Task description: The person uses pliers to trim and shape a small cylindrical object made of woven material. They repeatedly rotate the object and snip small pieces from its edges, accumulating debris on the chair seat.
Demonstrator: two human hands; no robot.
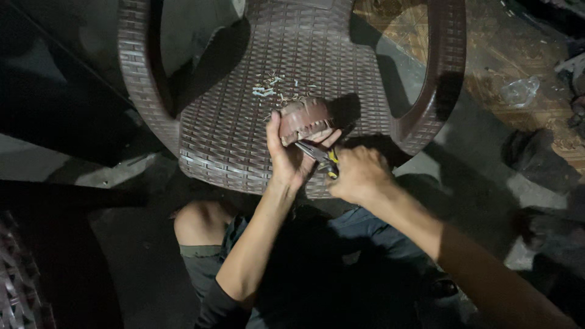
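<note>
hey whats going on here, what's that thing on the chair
A person sits low before a dark brown woven-pattern plastic chair and works on its seat. The left hand steadies a round reddish-brown ring-shaped part with coppery windings, propped on the seat. The right hand holds pliers with yellow-and-dark handles, their tip at the part's lower edge. Small pale and coppery scraps lie scattered on the seat just behind the part.

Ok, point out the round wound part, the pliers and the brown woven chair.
round wound part (303, 119), head view, on its ribbed side face.
pliers (314, 152), head view, on the metal jaws below the part.
brown woven chair (244, 146), head view, on bare seat weave left of the hands.
</note>
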